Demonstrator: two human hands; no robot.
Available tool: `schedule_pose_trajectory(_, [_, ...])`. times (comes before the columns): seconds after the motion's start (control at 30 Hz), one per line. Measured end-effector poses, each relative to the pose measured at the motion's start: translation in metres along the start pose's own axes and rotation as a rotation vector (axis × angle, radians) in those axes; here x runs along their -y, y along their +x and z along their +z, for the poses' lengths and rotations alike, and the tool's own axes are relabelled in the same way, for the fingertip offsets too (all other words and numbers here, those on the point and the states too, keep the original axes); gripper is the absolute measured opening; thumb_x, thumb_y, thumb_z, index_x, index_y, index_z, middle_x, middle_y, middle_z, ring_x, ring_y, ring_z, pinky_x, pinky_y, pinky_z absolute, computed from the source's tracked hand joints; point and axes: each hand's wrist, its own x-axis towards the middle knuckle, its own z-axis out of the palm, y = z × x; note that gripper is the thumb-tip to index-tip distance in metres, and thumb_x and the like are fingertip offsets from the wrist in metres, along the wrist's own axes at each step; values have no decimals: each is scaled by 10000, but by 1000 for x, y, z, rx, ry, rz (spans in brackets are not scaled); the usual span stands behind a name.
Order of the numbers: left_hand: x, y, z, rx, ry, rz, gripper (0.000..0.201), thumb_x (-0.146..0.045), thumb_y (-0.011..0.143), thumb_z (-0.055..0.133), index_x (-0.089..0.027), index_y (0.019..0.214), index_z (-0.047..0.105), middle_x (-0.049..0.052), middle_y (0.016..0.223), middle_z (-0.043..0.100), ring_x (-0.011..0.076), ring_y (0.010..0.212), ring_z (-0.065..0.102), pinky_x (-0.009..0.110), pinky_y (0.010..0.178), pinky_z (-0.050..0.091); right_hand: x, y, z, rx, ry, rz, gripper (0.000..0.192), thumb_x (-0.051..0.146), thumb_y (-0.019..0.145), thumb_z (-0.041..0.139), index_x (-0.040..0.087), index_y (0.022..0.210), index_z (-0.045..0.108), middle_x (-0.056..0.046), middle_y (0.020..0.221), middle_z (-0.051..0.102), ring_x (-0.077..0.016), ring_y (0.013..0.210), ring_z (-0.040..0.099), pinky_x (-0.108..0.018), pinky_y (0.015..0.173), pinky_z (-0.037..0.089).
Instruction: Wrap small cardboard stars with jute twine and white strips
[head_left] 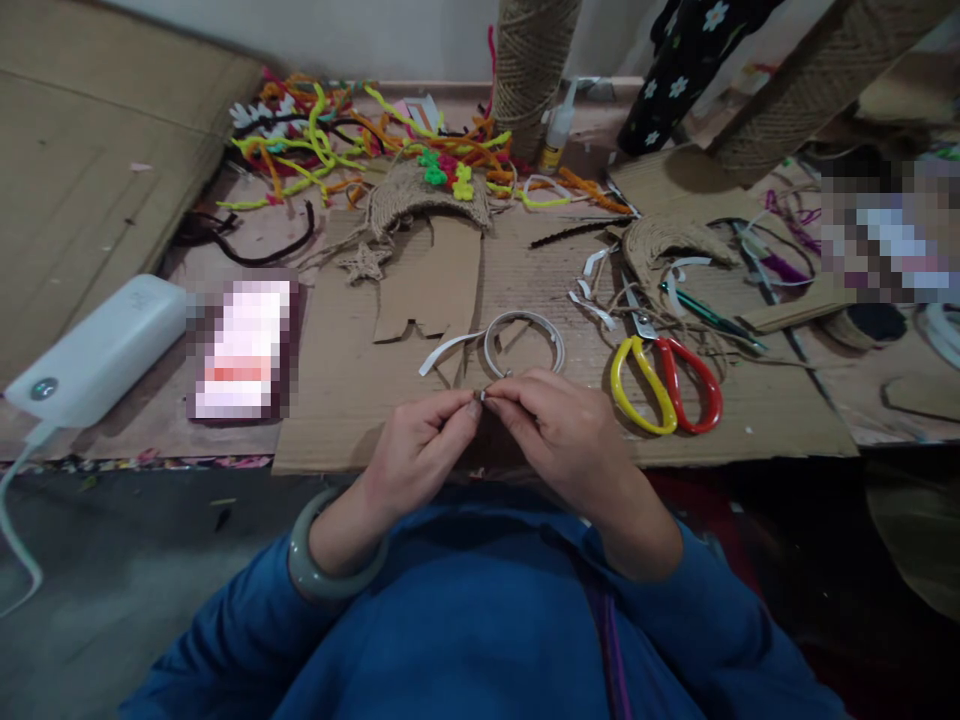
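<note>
Close to the table's front edge, my left hand (pixel 424 435) and my right hand (pixel 562 425) meet fingertip to fingertip. Both are closed in a pinch around a tiny whitish piece (pixel 482 397), too small to name. Just beyond them lies a roll of white tape (pixel 561 350) with a loose end curling left. Red-and-yellow-handled scissors (pixel 667 385) rest to the right of my right hand, blades pointing away. Farther back are a twine-wrapped crescent (pixel 427 205) with small green, red and yellow flower shapes, a twine star (pixel 365 263) and a second twine crescent (pixel 671 245).
A cardboard sheet (pixel 787 425) covers the table's front. To the left are a phone (pixel 244 350) and a white power bank (pixel 97 350) with a cable. Colourful pipe cleaners (pixel 322 150), a glue bottle (pixel 557 135) and twine-wrapped tubes (pixel 532 60) stand or lie behind.
</note>
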Motion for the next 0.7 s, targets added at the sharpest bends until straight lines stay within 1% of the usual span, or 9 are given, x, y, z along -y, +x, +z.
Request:
schedule_pose_trajectory(0.17, [2, -1, 0, -7, 9, 6, 306, -305, 892, 440, -166, 662, 587, -16, 574, 495, 110, 557, 451, 223, 533, 369, 0, 0, -2, 14, 14, 6, 227, 232, 926, 464, 171, 890, 680, -49, 800, 692, -153, 741, 648, -248, 655, 475])
schedule_pose_trajectory(0.33, [3, -1, 0, -6, -4, 7, 300, -292, 892, 443, -170, 651, 573, -20, 571, 479, 112, 567, 455, 221, 543, 373, -2, -1, -2, 10, 42, 23, 209, 231, 919, 480, 173, 904, 680, -42, 790, 686, -147, 730, 641, -243, 648, 467])
schedule_pose_trajectory(0.57, [3, 0, 0, -12, -5, 8, 311, -302, 889, 448, -168, 648, 590, -15, 570, 498, 111, 553, 447, 222, 525, 365, 0, 1, -3, 34, 40, 55, 218, 238, 920, 471, 185, 896, 681, -37, 774, 674, -148, 722, 635, -244, 638, 461])
schedule_pose_trajectory(0.7, [3, 0, 1, -14, 0, 15, 304, -300, 888, 446, -170, 664, 606, -15, 563, 501, 113, 553, 457, 222, 528, 372, -2, 0, -2, 30, 80, 66, 191, 248, 911, 497, 192, 903, 680, -31, 789, 677, -146, 731, 635, -244, 650, 470])
